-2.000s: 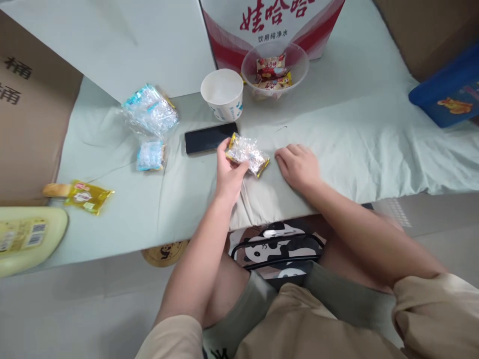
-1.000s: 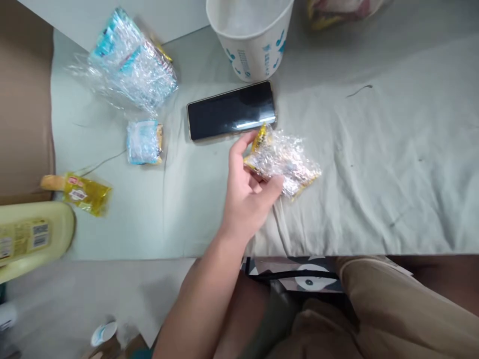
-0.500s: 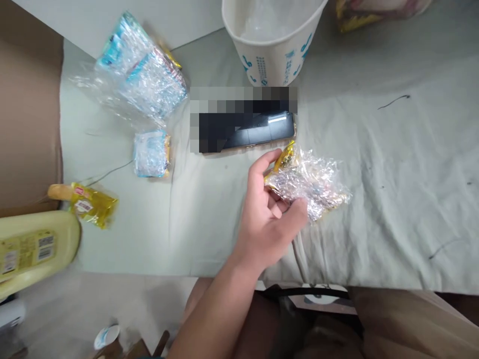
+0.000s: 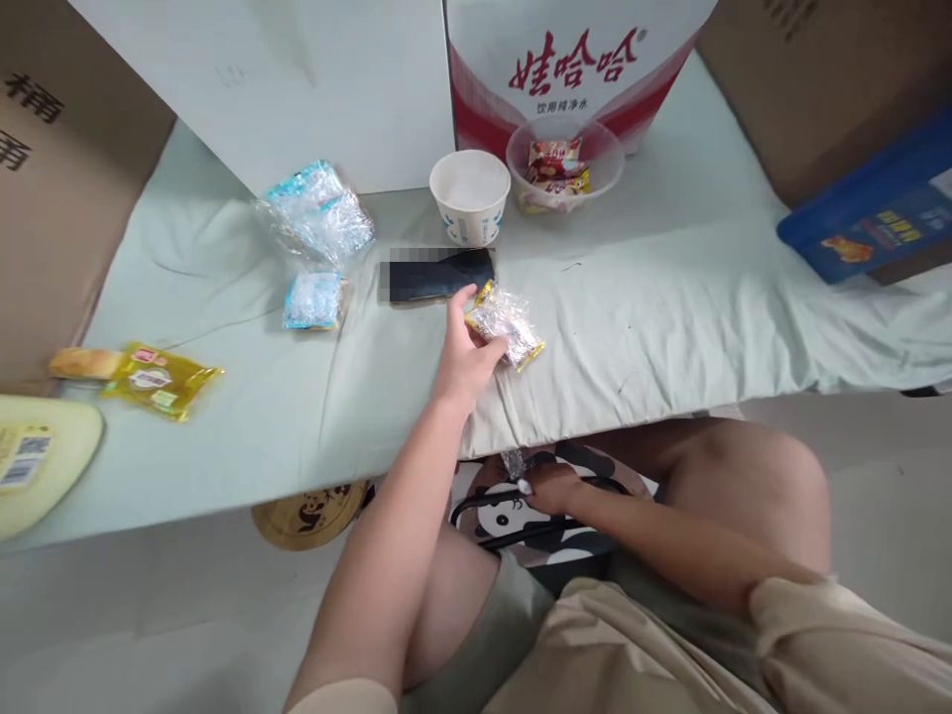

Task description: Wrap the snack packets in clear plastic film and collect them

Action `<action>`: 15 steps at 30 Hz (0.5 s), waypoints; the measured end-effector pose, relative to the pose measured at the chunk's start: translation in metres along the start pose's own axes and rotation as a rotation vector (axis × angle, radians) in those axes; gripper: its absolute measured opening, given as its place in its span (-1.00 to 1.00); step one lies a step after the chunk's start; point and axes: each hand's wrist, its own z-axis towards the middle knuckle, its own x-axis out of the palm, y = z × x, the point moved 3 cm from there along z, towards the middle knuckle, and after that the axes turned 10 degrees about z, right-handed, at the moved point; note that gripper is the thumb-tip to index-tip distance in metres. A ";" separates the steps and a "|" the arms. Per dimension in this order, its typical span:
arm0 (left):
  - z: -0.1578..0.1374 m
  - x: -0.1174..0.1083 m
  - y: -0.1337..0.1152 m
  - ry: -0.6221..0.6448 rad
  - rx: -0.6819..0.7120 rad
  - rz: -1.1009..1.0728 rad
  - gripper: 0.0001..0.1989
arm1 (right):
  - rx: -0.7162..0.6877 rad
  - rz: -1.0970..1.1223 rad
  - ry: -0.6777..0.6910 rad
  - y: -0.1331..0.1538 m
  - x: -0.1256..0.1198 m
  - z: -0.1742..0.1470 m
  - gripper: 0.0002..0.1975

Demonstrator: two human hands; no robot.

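Observation:
My left hand is closed on a small snack packet in crinkled clear plastic with yellow edges. It rests at the cloth surface, just right of a dark phone. Below the cloth's front edge, over my lap, my right hand has its fingers closed at a piece of crinkled clear plastic wrap. A blue-and-white wrapped packet lies left of the phone, with a larger plastic-wrapped bundle behind it.
Behind the phone stand a paper cup and a clear bowl holding snack packets. A bread roll pokes from a yellow wrapper at left, near a pale yellow bottle. Boxes line the back; a blue package is at right.
The view has pulled back, bringing the bowl, boxes and my right hand with the clear plastic wrap into sight. My left hand keeps its hold on the snack packet.

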 end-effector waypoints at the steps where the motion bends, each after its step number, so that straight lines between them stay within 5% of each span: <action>1: -0.001 -0.002 0.000 -0.009 0.007 -0.006 -0.21 | 0.048 -0.046 0.052 -0.002 0.000 -0.010 -0.74; 3: -0.002 -0.006 -0.002 -0.031 0.019 -0.015 -0.20 | 0.073 -0.084 0.201 0.002 -0.013 -0.034 -0.78; 6: -0.004 -0.010 -0.007 -0.061 0.033 -0.018 -0.22 | -0.129 0.227 0.323 0.030 -0.061 -0.070 -0.79; 10: -0.001 -0.009 -0.011 -0.091 0.038 -0.034 -0.22 | -0.371 0.734 -0.090 0.059 -0.139 -0.077 -0.79; 15: 0.008 -0.001 -0.009 -0.082 0.011 -0.040 -0.20 | -0.474 0.848 -0.472 0.066 -0.177 -0.019 -0.55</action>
